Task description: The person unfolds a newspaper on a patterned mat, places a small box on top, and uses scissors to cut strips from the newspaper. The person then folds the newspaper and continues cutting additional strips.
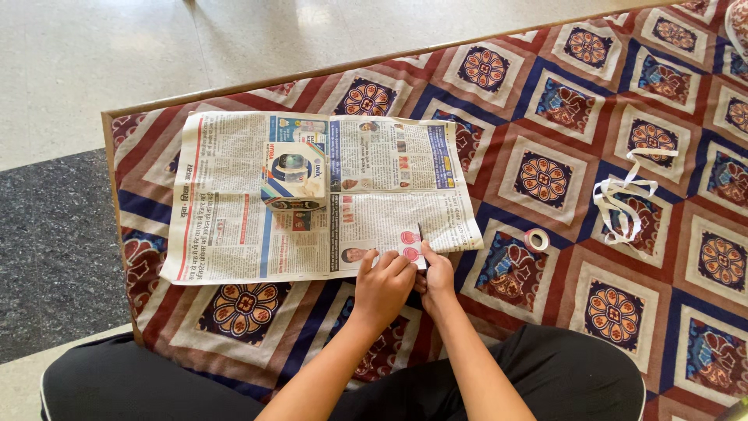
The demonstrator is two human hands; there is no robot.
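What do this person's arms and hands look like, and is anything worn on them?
Both forearms are bare, with no sleeves in view. The left hand and the right hand show no gloves, rings, watch or bracelets that I can make out. Lower down, the person wears black trousers.

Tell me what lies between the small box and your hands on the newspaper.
Only printed newspaper separates box from left hand and right hand, in the head view.
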